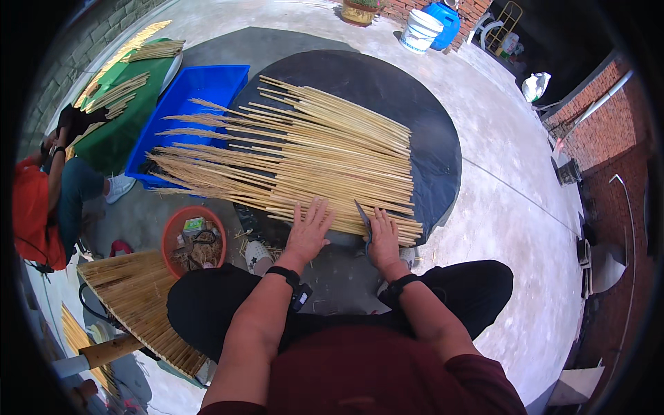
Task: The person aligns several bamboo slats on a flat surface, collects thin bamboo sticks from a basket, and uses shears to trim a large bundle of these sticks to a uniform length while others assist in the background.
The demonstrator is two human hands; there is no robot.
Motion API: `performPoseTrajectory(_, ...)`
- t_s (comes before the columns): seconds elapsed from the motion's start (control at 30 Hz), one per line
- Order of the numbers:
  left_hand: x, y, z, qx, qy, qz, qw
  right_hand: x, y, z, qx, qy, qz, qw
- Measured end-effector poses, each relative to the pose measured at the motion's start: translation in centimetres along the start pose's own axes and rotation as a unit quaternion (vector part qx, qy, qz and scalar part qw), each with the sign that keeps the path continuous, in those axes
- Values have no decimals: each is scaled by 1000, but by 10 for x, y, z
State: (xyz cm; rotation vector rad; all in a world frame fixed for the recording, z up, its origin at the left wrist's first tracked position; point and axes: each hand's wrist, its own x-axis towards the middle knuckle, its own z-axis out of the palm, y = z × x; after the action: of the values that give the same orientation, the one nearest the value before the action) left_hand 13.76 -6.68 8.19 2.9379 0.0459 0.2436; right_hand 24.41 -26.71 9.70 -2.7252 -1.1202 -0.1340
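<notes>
Long pale reed stalks (pixel 332 155) lie side by side across a round table covered in black sheeting (pixel 437 145). Feathery plumes (pixel 207 162) on some of them reach past the table's left edge. My left hand (pixel 308 235) rests flat on the near stalks, its fingers outstretched. Beside it, my right hand (pixel 382 238) lies over the near right ends of the stalks and holds a knife (pixel 362 214) with a dark, pointed blade between thumb and palm. The blade points away and slightly left; the handle is partly hidden by the hand.
A blue bin (pixel 190 90) stands left of the table under the plumes. Nearer sits a red basin (pixel 166 242) with plant scraps. A slatted bamboo seat (pixel 131 283) is at my left. Another person (pixel 41 214) works at a green table (pixel 131 128). A white bucket (pixel 420 31) stands behind.
</notes>
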Motion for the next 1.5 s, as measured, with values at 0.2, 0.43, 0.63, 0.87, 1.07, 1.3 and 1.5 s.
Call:
performPoseTrajectory(0.2, 11, 2, -8, -3, -69, -21, 997, 33, -15, 12, 63, -13, 34, 997)
performPoseTrajectory(0.43, 43, 1, -7, -3, -106, 12, 994, 166, 3, 22, 66, 21, 44, 997)
performPoseTrajectory(0.63, 73, 3, 16, -4, -124, 39, 992, 256, 41, 44, 15, -49, 112, 992)
performPoseTrajectory(0.87, 150, 24, 27, -33, -65, -12, 997, 341, 88, 51, 8, -84, -12, 996)
performPoseTrajectory(1.07, 161, 26, 10, -57, 69, 123, 988, 378, 103, 49, -16, -48, -57, 997)
performPoseTrajectory(1.3, 56, 42, 29, -771, -146, -427, 449, 247, 59, -14, 314, -10, 31, 949)
performPoseTrajectory(1.5, 79, 37, 47, -839, 120, -456, 272, 123, 53, -2, 288, -23, 99, 952)
